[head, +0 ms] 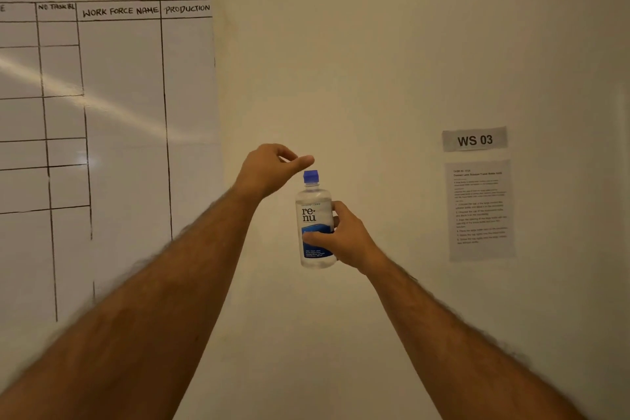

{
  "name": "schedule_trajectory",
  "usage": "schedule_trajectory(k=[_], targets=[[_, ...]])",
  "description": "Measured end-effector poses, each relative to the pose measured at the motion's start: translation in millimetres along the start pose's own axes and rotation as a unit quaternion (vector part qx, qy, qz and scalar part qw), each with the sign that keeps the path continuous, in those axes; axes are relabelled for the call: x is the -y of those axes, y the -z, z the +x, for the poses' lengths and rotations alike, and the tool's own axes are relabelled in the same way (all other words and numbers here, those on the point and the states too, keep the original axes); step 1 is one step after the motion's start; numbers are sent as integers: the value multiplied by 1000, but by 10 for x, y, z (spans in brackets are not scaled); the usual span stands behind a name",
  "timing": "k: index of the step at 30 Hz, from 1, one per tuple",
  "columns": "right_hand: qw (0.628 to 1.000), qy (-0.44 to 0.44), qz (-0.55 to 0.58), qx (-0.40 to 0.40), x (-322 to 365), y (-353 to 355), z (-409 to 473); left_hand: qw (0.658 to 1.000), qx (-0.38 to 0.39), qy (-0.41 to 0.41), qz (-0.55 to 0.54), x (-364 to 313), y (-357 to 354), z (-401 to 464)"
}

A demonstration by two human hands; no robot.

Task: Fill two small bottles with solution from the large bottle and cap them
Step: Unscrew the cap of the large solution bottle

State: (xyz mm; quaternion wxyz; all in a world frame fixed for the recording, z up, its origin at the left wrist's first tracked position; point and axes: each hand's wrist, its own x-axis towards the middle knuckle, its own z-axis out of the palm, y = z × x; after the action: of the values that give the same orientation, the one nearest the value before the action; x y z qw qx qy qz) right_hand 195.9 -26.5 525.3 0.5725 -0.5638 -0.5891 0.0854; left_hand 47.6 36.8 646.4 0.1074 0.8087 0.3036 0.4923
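Whiteboard (112,133): left, irrelevant.
Left hand (269,169): fingers loosely curled, holding nothing, just above the blue cap (311,176).
Large bottle (315,220): upright, gripped by my right hand (344,239).
Progress: I judge barely begun; cap on, small bottles unseen.

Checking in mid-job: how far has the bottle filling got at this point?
Nothing looks done: the large bottle has its blue cap on and looks full. In hand: the right hand holds that bottle upright in front of the wall, and the left hand hovers just above the cap, thumb nearly on it. Left: uncapping, filling both small bottles and capping them; neither small bottle is in view.
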Motion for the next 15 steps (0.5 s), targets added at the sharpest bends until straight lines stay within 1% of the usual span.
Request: schedule_trajectory(k=[3, 6, 9, 15], targets=[[1000, 1, -2, 2, -17, -44, -13, 995, 32, -1, 99, -116, -56, 20], [1000, 1, -6, 4, -35, -62, -37, 987, 66, -5, 146, -167, -95, 17], [1000, -2, -6, 8, -60, -68, -65, 988, 102, 7, 117, -153, -147, 5], [1000, -14, -8, 10, -118, -48, -110, 990, 134, 8, 39, -136, -212, -41]])
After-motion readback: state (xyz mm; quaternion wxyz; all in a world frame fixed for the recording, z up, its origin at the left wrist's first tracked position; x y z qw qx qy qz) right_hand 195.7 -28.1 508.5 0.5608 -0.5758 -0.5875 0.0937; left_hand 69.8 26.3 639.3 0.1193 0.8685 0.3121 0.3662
